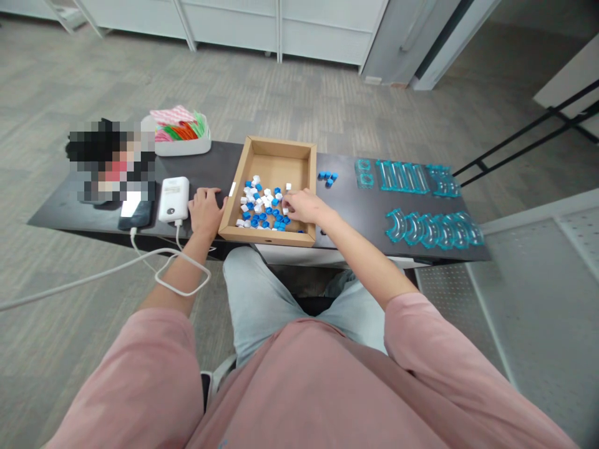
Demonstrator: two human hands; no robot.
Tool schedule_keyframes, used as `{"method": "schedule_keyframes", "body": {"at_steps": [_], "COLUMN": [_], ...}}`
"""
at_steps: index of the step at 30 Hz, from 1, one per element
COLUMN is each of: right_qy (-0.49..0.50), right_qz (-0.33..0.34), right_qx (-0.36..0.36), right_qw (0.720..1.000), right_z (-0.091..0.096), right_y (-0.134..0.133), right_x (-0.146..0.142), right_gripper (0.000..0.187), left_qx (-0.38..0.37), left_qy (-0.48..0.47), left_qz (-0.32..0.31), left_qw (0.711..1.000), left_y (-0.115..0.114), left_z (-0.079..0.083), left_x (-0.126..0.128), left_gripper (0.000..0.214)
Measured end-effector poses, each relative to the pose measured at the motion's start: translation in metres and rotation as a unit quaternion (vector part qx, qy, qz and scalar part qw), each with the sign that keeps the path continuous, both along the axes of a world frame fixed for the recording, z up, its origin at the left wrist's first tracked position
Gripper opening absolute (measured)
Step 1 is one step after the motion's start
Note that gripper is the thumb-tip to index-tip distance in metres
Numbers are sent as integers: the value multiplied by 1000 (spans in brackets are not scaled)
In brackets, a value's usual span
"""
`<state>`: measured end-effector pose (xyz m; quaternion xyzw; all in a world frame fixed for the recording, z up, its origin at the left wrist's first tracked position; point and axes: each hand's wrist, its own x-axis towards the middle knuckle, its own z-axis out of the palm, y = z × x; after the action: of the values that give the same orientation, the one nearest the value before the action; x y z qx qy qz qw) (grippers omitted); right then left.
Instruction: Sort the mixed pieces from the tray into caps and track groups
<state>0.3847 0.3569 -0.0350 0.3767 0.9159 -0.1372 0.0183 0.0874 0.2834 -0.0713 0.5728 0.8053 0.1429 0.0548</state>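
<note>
A shallow cardboard box [269,237] sits on the dark table in front of me. Small white blocks [267,201] and small blue blocks [266,218] lie mixed in its near half. My right hand [303,206] reaches over the box's right wall with its fingers pinched together. At its fingertips shows a small white block [285,211], partly hidden by the fingers. My left hand [204,209] rests on the table just left of the box, fingers spread and holding nothing. Several blue blocks [328,177] are grouped on the table to the right of the box.
Clear teal straight parts [402,178] and curved parts [433,231] stand in rows at the right. A white power bank [173,199] with cables and a phone [136,209] lie at left. Behind them is a white bin [183,147] of colourful strips. My left forearm is beside a looped white cable [187,292].
</note>
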Motion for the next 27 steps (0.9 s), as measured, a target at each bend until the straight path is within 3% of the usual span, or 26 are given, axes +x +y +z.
{"method": "schedule_keyframes", "body": {"at_steps": [4,7,10,13,17,22,27], "right_qy": [172,337,419,427,409,333,372], "right_qz": [-62,-109,-155,-206,-269,-270,-274], "right_qx": [-78,-94,-68,-64,-79,-75,-73], "right_qw": [980,930,892,878,868,900,884], "right_z": [-4,-3,-3,-13,-42,-70,-66], "right_y": [6,7,0,-18,-46,-65,-66], "right_x": [20,56,100,138,168,176,172], "right_gripper": [25,31,43,43,41,32,43], "left_qx": [-4,0,0,-4,-2,-16,-21], "left_qy": [7,6,4,7,8,1,5], "left_qz": [-1,-2,-1,-1,1,-8,-9], "left_qw": [1000,1000,1000,1000,1000,1000,1000], "left_y": [0,0,1,1,0,-1,-1], "left_z": [0,-2,-3,-3,-2,1,3], "left_x": [0,-1,-2,-1,-1,-1,0], "left_gripper": [53,52,52,52,50,53,53]}}
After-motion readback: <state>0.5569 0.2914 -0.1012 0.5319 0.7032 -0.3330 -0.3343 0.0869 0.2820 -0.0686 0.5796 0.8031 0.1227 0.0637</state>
